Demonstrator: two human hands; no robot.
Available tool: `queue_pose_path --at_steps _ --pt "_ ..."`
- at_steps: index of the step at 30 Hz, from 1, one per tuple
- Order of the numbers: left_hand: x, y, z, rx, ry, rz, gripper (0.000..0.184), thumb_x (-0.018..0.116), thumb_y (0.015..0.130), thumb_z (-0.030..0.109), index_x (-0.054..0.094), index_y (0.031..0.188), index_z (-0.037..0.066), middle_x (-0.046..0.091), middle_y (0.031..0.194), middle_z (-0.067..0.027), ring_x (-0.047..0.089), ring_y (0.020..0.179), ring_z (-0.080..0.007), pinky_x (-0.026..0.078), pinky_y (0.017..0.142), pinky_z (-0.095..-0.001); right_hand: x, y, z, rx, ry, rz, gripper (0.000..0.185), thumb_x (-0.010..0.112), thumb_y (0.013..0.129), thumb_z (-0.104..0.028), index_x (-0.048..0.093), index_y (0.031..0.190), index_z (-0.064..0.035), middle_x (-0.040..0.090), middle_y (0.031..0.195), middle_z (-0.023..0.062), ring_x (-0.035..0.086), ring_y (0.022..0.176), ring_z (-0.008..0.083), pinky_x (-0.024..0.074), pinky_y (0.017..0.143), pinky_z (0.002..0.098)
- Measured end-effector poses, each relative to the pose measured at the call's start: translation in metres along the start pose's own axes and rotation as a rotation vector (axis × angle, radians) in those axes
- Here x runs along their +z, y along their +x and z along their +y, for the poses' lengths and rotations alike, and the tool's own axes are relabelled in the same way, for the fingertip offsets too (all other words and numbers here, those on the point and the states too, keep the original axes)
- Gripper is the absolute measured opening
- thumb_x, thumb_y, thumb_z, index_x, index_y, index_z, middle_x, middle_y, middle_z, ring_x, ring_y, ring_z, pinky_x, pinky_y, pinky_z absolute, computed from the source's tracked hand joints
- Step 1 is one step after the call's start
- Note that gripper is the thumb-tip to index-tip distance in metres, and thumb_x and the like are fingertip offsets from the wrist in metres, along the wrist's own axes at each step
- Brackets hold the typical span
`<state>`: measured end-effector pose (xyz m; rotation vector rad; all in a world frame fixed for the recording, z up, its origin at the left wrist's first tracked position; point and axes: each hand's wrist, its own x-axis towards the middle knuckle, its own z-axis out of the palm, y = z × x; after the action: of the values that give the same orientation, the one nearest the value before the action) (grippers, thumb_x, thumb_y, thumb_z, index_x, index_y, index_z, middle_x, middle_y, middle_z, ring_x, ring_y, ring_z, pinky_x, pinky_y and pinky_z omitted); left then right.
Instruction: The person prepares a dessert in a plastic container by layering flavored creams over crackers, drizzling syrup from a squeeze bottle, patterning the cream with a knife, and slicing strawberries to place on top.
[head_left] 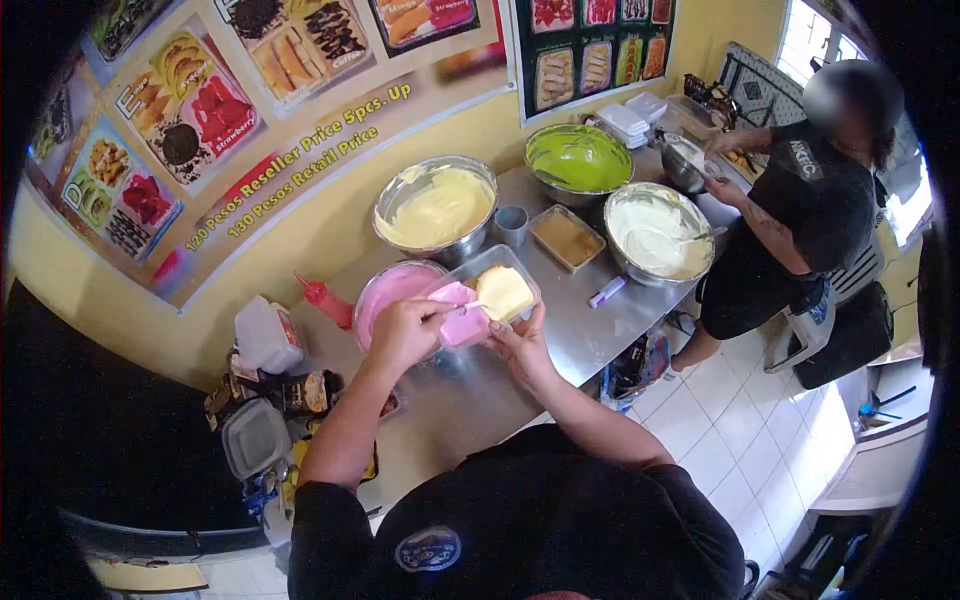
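Note:
Over the steel table, my right hand point(522, 352) is wrapped round the near side of a clear rectangular plastic tub point(462, 262), which is tilted. Inside lie pink cream point(463, 326) on the left and pale yellow cream point(503, 292) on the right. My left hand point(403, 332) pinches a thin, light-coloured utensil point(470, 304) whose end reaches into the tub; its exact kind is hard to tell. Just behind my left hand sits a bowl of pink cream point(385, 292), partly covered by the hand and tub.
Steel bowls of yellow point(440, 205), green point(580, 160) and white cream point(655, 235) stand behind. Near them are a grey cup point(511, 224), a brown-filled tray point(568, 238) and a purple-labelled tube point(608, 291). A red squeeze bottle point(328, 303) stands left. A co-worker point(810, 190) handles a metal bowl at right.

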<state>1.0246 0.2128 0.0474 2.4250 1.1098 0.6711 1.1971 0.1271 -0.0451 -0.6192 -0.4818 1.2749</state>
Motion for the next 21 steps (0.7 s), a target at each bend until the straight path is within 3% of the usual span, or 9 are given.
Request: queue_pose_path --at_steps 6,8,9,12,13,15,17,19,21 --pt "0.002 0.001 0.003 -0.094 -0.073 -0.077 0.019 0.065 0.082 0.019 0.073 0.099 0.014 0.069 0.087 -0.0141 0.067 0.077 -0.0275 0.052 0.069 -0.0347 0.004 -0.018 -0.01 -0.032 -0.007 0.054 0.074 0.057 0.089 0.005 0.015 0.139 -0.0288 0.042 0.134 0.0079 0.054 0.113 0.021 0.0542 0.083 0.0362" --pt "0.007 0.007 0.001 -0.118 -0.093 -0.033 0.018 0.067 0.083 0.01 0.071 0.1 0.004 0.071 0.093 -0.0136 0.069 0.076 -0.0175 0.052 0.07 -0.0281 -0.003 -0.022 -0.011 -0.052 -0.094 0.071 0.074 0.058 0.088 0.004 0.015 0.14 -0.0283 0.044 0.133 0.0074 0.055 0.109 0.0195 0.0535 0.08 0.0337" --pt "0.008 0.008 0.003 -0.116 -0.092 -0.04 0.018 0.067 0.083 0.01 0.071 0.1 0.004 0.071 0.093 -0.0136 0.069 0.076 -0.0175 0.052 0.07 -0.0281 -0.005 -0.024 -0.012 -0.054 -0.091 0.076 0.074 0.058 0.088 0.004 0.015 0.14 -0.0283 0.044 0.133 0.0074 0.055 0.109 0.0195 0.0535 0.08 0.0337" --pt "0.009 0.013 0.013 -0.13 -0.347 -0.338 0.02 0.065 0.085 0.008 0.071 0.102 0.002 0.072 0.096 -0.0101 0.067 0.086 -0.0146 0.05 0.076 -0.0266 -0.01 -0.029 -0.021 -0.107 -0.05 0.105 0.076 0.06 0.089 0.001 0.013 0.141 -0.0279 0.045 0.132 0.0079 0.056 0.106 0.0182 0.052 0.077 0.0316" --pt "0.01 0.018 0.014 -0.129 -0.349 -0.34 0.02 0.065 0.085 0.008 0.071 0.102 0.002 0.072 0.096 -0.0101 0.067 0.086 -0.0146 0.05 0.076 -0.0266 -0.018 -0.03 -0.023 -0.078 -0.061 0.12 0.078 0.06 0.089 0.001 0.011 0.142 -0.0278 0.045 0.132 0.0086 0.056 0.106 0.0185 0.0517 0.077 0.0318" --pt "0.006 0.039 0.007 -0.025 -0.486 -0.127 0.023 0.066 0.083 0.006 0.071 0.105 0.005 0.071 0.091 -0.0111 0.066 0.08 -0.0147 0.051 0.072 -0.0298 -0.03 -0.034 -0.026 -0.045 -0.072 0.133 0.08 0.06 0.089 0.001 0.009 0.143 -0.0276 0.046 0.131 0.0093 0.056 0.106 0.0188 0.0515 0.077 0.0321" --pt "0.011 0.07 -0.023 -0.024 -0.301 0.038 0.02 0.061 0.086 0.009 0.068 0.105 0.002 0.07 0.092 -0.0113 0.067 0.081 -0.0183 0.052 0.072 -0.0322 -0.039 -0.043 -0.025 -0.042 -0.08 0.159 0.076 0.059 0.09 -0.002 0.009 0.142 -0.0257 0.048 0.129 0.0107 0.057 0.106 0.0203 0.0516 0.077 0.0331" --pt "-0.003 0.092 -0.014 -0.151 0.377 0.143 0.018 0.054 0.088 0.009 0.067 0.099 0.001 0.068 0.097 -0.0114 0.068 0.082 -0.0265 0.053 0.07 -0.0397 -0.049 -0.055 -0.019 0.026 -0.107 0.149 0.075 0.058 0.091 -0.003 0.008 0.142 -0.0254 0.049 0.129 0.0117 0.057 0.106 0.0216 0.0521 0.078 0.0339" --pt "0.005 0.114 -0.039 -0.136 0.557 0.139 0.019 0.052 0.087 0.01 0.067 0.098 0.002 0.067 0.099 -0.0114 0.066 0.086 -0.0289 0.053 0.073 -0.0422 -0.052 -0.069 -0.012 0.122 -0.169 0.129 0.073 0.056 0.093 -0.007 0.005 0.142 -0.0235 0.05 0.126 0.0144 0.058 0.104 0.0242 0.0527 0.079 0.0355"
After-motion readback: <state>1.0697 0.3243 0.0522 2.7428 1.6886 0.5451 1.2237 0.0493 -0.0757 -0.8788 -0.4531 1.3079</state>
